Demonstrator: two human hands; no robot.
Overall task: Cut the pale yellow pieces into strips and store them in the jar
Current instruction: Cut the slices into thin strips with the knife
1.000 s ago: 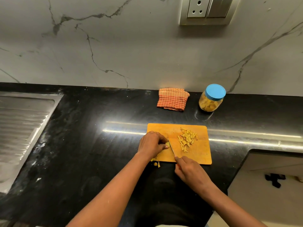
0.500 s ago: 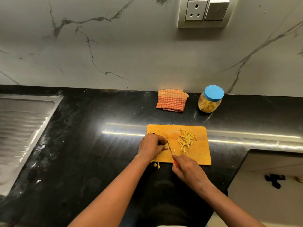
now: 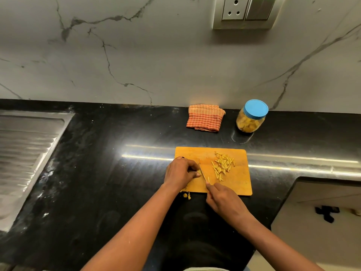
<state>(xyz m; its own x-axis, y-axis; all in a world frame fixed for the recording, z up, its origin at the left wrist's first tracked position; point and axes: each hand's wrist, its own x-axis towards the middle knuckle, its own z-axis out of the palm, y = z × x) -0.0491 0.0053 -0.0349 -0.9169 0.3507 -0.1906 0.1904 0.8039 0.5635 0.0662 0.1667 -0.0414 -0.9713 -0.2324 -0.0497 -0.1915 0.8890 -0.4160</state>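
One pale yellow piece (image 3: 198, 171) pinched under left hand (image 3: 180, 172); right hand (image 3: 224, 202) grips knife (image 3: 202, 172) alongside.

The handle of the knife (image 3: 202, 171) is swallowed whole by the right hand (image 3: 224, 202); only the thin blade is seen, nearly edge-on. The pale yellow piece (image 3: 198, 171) is almost covered by the curled fingertips of the left hand (image 3: 180, 173), so its shape cannot be made out. The near left corner of the cutting board (image 3: 234, 184) is masked by that wrist. The scraps (image 3: 187, 195) just off that corner are too small to be identified. Both forearms are cut off by the bottom edge, the drainboard (image 3: 25, 153) by the left edge and the socket plate (image 3: 244, 12) by the top. A dark shape (image 3: 325, 213) on the floor at right is too blurred to be named.
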